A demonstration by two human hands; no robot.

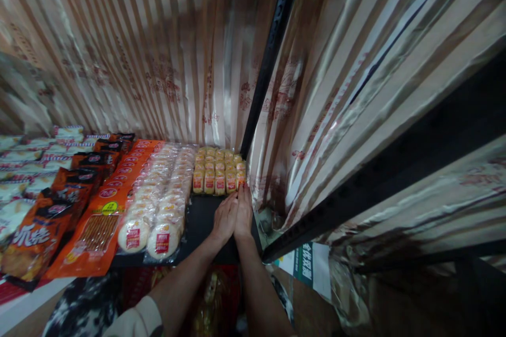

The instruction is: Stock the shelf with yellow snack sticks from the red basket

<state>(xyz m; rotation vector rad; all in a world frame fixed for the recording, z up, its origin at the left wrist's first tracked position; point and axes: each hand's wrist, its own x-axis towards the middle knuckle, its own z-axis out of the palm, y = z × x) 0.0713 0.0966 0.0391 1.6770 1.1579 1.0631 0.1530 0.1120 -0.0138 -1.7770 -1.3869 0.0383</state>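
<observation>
We record small cakes (209, 168) yellow, labels (220, 185) red-orange. Round buns (160, 255) white, red labels (162, 243) with white lettering. Long packet (122, 176) orange, yellow disc (110, 207). Snack bags (33, 247) orange and black, white lettering. Shelf (202, 221) and post (272, 47) black. Sheet (177, 52): we see pale and brown stripes, reddish print. Sleeve (138, 321) cream.

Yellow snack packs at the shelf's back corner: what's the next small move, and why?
Perhaps press the front row of yellow snack packs lightly into line: the right hand has its fingertips at the row's right end, and the left hand lies alongside.
</observation>
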